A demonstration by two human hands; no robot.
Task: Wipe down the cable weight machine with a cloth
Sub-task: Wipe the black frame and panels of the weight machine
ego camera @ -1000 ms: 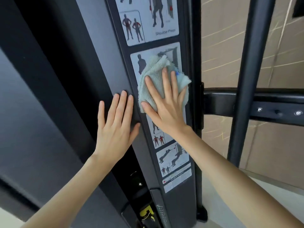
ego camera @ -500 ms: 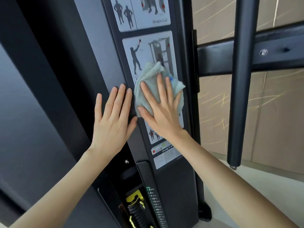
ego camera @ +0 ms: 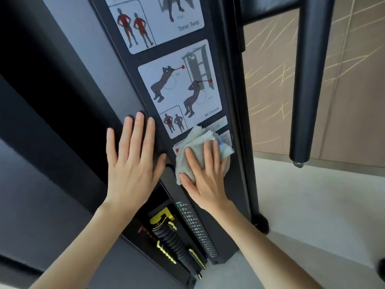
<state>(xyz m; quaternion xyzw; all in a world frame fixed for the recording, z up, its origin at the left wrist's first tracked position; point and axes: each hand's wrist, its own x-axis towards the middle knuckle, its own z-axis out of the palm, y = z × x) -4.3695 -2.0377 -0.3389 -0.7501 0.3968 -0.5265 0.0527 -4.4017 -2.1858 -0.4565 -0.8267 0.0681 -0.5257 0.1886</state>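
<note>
Grey terry cloth (ego camera: pixel 198 140) is pressed onto the machine column (ego camera: pixel 237 188) under the spread right hand (ego camera: pixel 205 178), 6 o'clock of the Ab Crunch sticker (ego camera: pixel 181 86), left hand (ego camera: pixel 133 163) laid flat at 9; weight stack (ego camera: pixel 177 247) likely not yet wiped tbh.

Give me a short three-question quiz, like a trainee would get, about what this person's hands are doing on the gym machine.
1. True or false: the left hand lies flat against the black metal cable machine column and holds nothing.
2. Where does the right hand press the pale grey terry cloth, relative to the white "Ab Crunch" exercise sticker? A) above it B) just below it C) far to its left
3. Fill in: the narrow weight number strip starts at ___ kg.
Key: 1 true; 2 B; 3 2.5
</note>
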